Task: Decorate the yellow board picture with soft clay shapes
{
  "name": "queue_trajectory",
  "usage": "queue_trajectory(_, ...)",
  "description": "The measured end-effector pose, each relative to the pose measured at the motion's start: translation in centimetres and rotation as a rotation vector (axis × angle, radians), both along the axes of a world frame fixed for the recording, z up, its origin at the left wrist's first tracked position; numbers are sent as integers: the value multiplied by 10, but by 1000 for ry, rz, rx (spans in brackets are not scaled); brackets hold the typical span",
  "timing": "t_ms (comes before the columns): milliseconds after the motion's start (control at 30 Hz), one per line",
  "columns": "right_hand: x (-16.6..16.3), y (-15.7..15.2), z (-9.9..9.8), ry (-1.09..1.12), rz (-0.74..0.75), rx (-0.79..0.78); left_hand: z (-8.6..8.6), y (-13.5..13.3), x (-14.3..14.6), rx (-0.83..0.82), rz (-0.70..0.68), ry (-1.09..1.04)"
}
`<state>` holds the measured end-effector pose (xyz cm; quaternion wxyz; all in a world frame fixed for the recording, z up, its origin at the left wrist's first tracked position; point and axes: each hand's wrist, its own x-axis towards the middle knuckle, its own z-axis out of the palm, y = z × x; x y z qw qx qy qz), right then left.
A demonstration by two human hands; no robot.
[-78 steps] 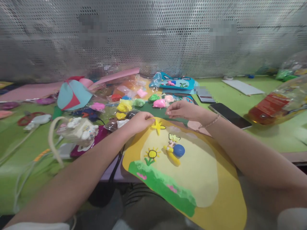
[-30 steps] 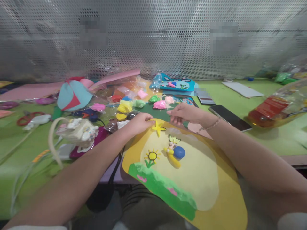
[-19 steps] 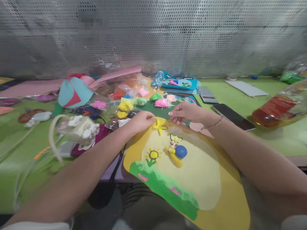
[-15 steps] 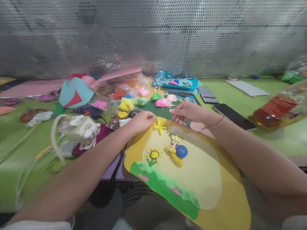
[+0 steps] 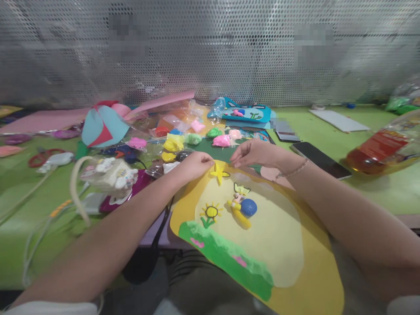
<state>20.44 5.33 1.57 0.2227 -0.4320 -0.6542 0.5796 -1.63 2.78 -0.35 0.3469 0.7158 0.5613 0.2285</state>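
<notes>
A yellow paper card (image 5: 320, 262) with a paler inner panel slants down across my lap from the table edge. Clay pieces decorate it: a yellow star (image 5: 219, 173) partly outlined in dark, a sunflower (image 5: 211, 212), a snail-like figure with a blue ball (image 5: 248, 208), and a green grass strip (image 5: 226, 262) with pink spots. My left hand (image 5: 198, 164) is closed on the card's top edge, just left of the star. My right hand (image 5: 252, 154) hovers by the same edge, right of the star, fingertips pinched together; whatever they hold is too small to make out.
Behind the card lie bagged clay lumps, such as a pink one (image 5: 222, 140) and a yellow one (image 5: 173, 142). A black phone (image 5: 320, 160) and a bottle of amber liquid (image 5: 377, 151) are on the right. Leftward are a decorated white case (image 5: 110, 173), cables and red-handled scissors (image 5: 39, 158).
My right hand has shifted slightly left, its fingertips closing into a pinch nearer the star. My left hand and the card have stayed almost still.
</notes>
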Motion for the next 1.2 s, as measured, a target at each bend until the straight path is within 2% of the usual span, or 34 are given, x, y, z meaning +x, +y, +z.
queue_trajectory(133, -3, -4, 6, 32, -83, -80, 2, 0, 0, 14, -6, 20)
queue_trajectory(433, -6, -5, 9, 21, -144, -82, 1, 0, 0, 19, -2, 39)
queue_trajectory(600, -3, 0, 5, 29, -104, -23, 1, 0, -1, 12, -30, 23)
queue_trajectory(800, -7, -4, 7, -6, -114, -31, 0, 1, 0, 5, -29, 38)
queue_trajectory(1000, -8, -3, 3, -105, -70, 104, 0, 2, 0, 22, -29, 41)
queue_trajectory(1200, -5, 2, -2, -26, -49, 152, 0, 1, 0, 6, -6, 38)
